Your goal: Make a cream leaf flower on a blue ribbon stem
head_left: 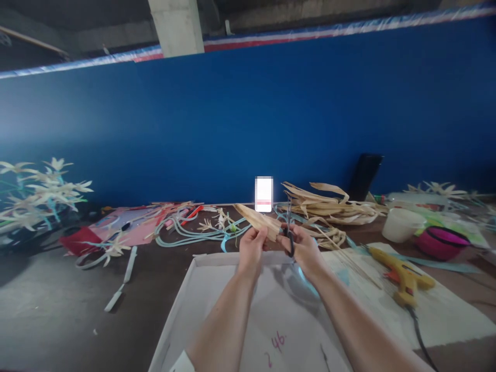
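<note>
My left hand pinches a dry, tan strip of corn husk between thumb and fingers, its pointed end toward the upper left. In my right hand is a pair of scissors with dark handles, fingers wrapped round them and blades pointing up. The scissors are close to the husk's right end; whether the blades touch it I cannot tell. Both hands are above the far edge of a white shallow box lid, which has purple handwriting on it.
Behind my right hand lies a pile of dry husks. A yellow glue gun rests on white paper at right, near a white cup and pink pouch. Pale-blue tubing and husk flowers are at left.
</note>
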Tool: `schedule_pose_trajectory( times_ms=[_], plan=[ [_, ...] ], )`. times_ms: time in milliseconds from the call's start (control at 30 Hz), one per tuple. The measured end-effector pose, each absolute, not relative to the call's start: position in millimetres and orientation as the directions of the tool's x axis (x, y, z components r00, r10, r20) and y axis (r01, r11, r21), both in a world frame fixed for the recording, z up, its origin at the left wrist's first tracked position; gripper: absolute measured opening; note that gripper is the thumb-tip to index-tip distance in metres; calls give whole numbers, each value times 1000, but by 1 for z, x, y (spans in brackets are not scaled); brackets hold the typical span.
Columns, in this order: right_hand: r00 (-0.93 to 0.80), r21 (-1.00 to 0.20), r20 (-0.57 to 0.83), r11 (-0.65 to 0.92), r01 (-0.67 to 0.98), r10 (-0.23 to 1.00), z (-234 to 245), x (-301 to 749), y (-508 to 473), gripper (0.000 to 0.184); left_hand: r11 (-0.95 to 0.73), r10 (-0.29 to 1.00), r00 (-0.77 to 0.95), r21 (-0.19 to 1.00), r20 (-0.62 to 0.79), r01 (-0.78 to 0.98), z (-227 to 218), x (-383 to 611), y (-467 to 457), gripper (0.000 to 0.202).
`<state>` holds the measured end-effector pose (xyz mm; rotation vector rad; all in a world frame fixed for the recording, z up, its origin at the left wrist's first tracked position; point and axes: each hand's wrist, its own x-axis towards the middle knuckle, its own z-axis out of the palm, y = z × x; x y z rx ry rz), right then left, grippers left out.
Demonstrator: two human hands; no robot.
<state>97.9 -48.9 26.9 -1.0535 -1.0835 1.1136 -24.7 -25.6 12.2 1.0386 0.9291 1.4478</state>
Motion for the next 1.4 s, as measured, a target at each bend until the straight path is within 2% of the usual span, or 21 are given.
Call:
schedule_pose_trajectory(
  times_ms=[167, 267, 367, 667, 967, 1267, 1400],
  plan=[
    [147, -962, 138, 168, -217, 979, 33, 103, -50, 62, -209, 978, -2, 975, 210, -73, 13, -25, -29, 30],
    [199, -963, 111, 155, -221, 974, 34, 104, -50, 60, -223, 973, 52, 975, 224, -21, 15, -24, -32, 29],
    [223, -964, 107, 156, -213, 969, 34, 105, -50, 58, -195, 978, 64, 979, 198, -58, 16, -24, -33, 29],
    [210, -971, 95, 137, -196, 973, 38, 101, -54, 54, -69, 994, 59, 944, 93, -324, 12, -24, -30, 35],
    [186, -965, 109, 149, -218, 977, 36, 100, -53, 48, -47, 997, 36, 916, 67, -398, 7, -24, -23, 34],
    [195, -959, 101, 148, -243, 976, 36, 100, -53, 47, 18, 983, 169, 878, 72, -478, 19, -22, -33, 38],
    [140, -958, 139, 169, -234, 980, 30, 100, -51, 48, -1, 992, 109, 899, 55, -437, 16, -23, -29, 38]
  ],
)
